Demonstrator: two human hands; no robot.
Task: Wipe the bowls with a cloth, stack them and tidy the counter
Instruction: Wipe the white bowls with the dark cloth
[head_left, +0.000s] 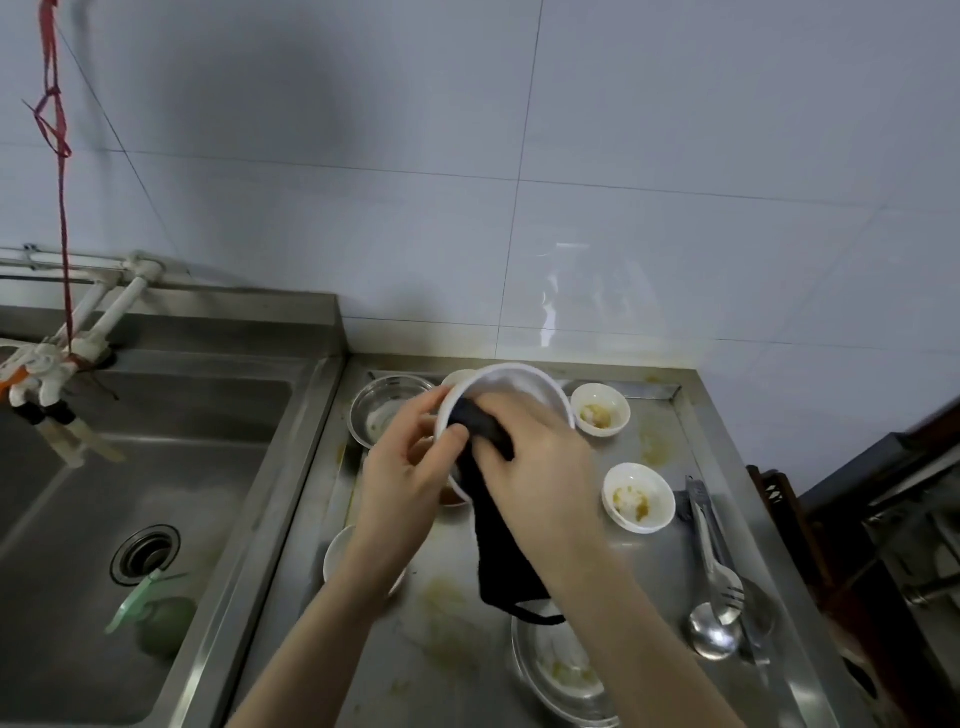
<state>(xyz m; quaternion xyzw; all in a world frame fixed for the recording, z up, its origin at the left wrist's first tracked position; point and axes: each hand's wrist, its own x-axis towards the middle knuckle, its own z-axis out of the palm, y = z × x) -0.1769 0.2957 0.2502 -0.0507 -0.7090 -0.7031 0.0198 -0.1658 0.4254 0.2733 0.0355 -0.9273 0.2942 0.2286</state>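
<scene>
Wiping is under way, far from finished. The left hand (410, 467) grips the rim of a white bowl (514, 387), tilted above the steel surface (654, 551); the right hand (540, 457), fingers curled, presses a black cloth (493, 525) inside it. Two soiled small bowls, at one o'clock (601, 409) and three o'clock (639, 497), await wiping. Nothing appears stacked, though the hands hide part. Food smears (441, 597) and a ladle (714, 621) at five o'clock remain.

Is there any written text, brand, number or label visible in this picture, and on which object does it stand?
None can be read. The white bowl, the black cloth, the small bowls, the spoon, the counter and the wall tiles show no text.
</scene>
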